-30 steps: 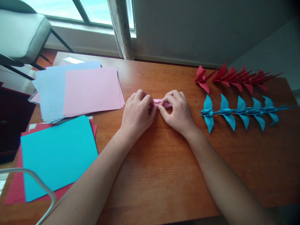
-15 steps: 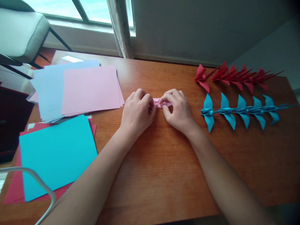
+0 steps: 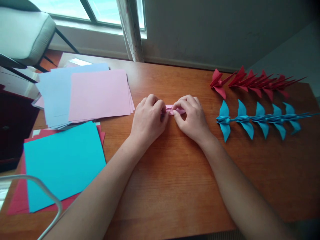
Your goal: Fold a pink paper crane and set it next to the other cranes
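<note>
A small strip of folded pink paper point(image 3: 170, 107) lies low over the middle of the table, mostly covered by my fingers. My left hand point(image 3: 149, 116) has its fingers curled and pinches the paper's left end. At the right end, my right hand point(image 3: 190, 115) pinches the same paper between thumb and fingers. Only a short stretch of the paper, with crease lines, shows between the two hands. How its ends are folded is hidden.
Left of my hands lie pink sheets point(image 3: 100, 95), light blue sheets point(image 3: 56, 96), a turquoise sheet point(image 3: 65, 166) and red sheets point(image 3: 18, 196). Rows of folded red paper flowers point(image 3: 260, 81) and blue paper flowers point(image 3: 265, 118) are at right. A white cable point(image 3: 47, 191) crosses the lower left.
The whole view has shifted slightly, so everything appears a little further right. Both hands keep their pinch on the pink paper, with barely any finger movement.
</note>
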`<state>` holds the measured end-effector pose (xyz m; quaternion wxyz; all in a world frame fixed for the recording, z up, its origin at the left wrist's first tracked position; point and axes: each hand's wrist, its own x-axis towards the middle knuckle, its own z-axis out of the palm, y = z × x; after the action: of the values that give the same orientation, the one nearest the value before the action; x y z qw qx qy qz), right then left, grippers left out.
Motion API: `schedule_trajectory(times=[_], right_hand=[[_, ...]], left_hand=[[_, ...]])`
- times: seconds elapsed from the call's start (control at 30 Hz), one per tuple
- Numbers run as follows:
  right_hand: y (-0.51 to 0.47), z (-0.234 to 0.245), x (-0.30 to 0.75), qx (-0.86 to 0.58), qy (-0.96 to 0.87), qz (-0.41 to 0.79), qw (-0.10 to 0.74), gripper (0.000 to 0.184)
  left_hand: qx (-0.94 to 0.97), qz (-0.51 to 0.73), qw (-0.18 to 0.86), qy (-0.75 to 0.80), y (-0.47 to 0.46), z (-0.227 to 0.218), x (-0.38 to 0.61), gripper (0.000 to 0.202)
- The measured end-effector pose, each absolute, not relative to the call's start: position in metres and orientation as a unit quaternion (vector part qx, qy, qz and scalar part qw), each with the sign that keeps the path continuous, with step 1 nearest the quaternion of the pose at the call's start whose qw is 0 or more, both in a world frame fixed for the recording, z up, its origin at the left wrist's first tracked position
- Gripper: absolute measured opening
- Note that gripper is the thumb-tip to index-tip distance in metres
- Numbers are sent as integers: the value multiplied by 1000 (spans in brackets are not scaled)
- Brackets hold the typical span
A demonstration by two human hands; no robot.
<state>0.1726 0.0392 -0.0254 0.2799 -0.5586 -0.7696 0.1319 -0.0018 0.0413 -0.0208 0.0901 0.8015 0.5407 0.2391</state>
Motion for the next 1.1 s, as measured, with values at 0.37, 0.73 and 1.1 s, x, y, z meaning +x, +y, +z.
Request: schedule_trajectory(times=[0.37,0.73,1.1], right_hand=[[39,-26,172,-563,-769,136,270,7],[40,-27,173,-560,-769,141,274,10],[41,-24,174,-568,-739,102,349,14]], left_hand=[[805,241,89,535,43,-21,-3,8],[804,248,105,531,44,-23,-7,18],[781,321,134,518,41,-19,-9,17]])
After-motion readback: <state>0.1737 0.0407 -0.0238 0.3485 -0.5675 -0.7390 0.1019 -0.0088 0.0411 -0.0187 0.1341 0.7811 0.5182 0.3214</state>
